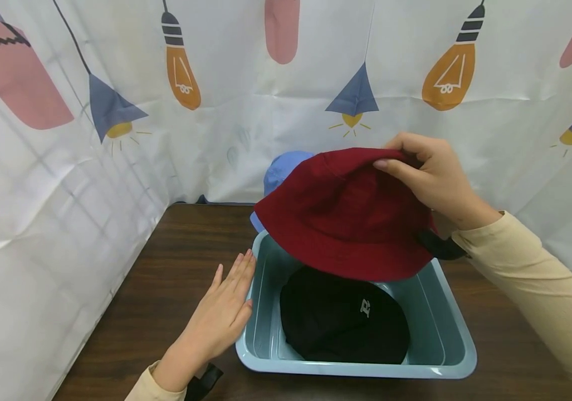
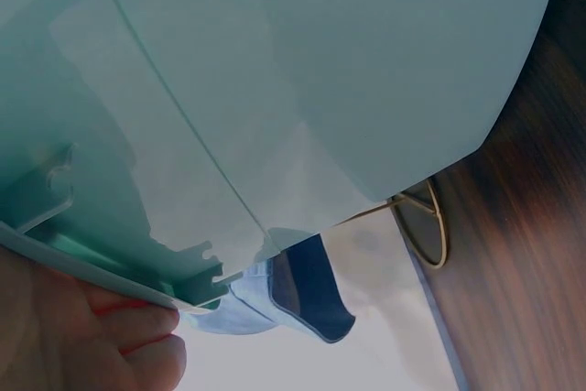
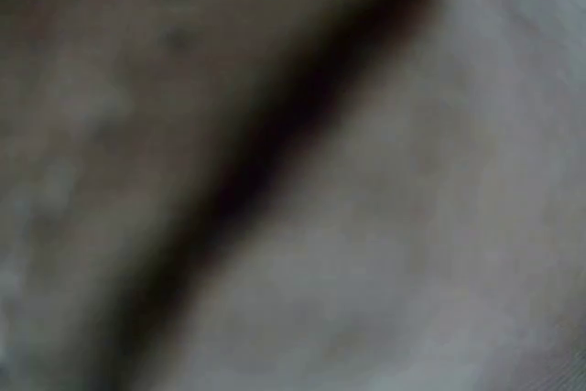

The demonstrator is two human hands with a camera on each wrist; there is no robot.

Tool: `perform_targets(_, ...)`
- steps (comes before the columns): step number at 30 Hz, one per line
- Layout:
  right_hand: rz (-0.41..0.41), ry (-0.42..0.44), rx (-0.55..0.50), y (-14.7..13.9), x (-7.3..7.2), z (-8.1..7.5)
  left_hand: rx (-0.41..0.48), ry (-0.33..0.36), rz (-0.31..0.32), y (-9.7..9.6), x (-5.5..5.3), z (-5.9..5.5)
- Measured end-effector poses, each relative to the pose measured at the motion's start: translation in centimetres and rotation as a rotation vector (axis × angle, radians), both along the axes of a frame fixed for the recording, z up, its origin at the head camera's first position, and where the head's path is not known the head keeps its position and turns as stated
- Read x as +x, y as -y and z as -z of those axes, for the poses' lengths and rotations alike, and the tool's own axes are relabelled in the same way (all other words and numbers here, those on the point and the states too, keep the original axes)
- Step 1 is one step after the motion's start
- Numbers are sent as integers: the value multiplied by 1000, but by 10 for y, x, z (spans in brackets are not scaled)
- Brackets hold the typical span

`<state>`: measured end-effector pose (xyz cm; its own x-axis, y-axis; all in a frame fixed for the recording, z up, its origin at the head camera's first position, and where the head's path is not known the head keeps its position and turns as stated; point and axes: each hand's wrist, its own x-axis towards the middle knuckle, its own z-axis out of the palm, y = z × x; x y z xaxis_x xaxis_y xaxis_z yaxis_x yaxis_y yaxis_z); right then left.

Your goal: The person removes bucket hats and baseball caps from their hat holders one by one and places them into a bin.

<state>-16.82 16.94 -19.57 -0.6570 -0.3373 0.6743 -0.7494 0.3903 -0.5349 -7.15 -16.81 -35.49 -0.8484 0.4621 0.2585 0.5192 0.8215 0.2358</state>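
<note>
Up close, we have the left hand (image 1: 221,316), fingers straight, gripping nothing, at the left side of the tub (image 1: 356,370). Inside lies a black hat (image 1: 336,328). And over both, we see the right hand (image 1: 428,178) pinching the red hat (image 1: 351,217) by its upper edge! Beyond, we spot a blue hat (image 1: 286,166), then the printed curtain (image 1: 240,67).

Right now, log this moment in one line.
right grip: holds red hat above basin | left grip: straight-fingered at basin's left side | black hat: in basin | blue hat: beyond basin
</note>
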Motion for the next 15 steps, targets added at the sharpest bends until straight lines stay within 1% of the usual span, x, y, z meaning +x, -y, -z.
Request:
perform_targets(2, -3, 19, -8, -2, 1, 0, 0, 14, -3, 0, 0, -1)
perform_targets(5, -3, 79, -33, -5, 4, 0, 2, 19, -7, -1, 0, -1)
perform_targets(9, -10, 151, -50, -7, 9, -1, 5, -3, -8, 0, 0, 1)
perform_targets(15, -31, 186, -26, -8, 19, -2, 5, -7, -9, 0, -1, 0)
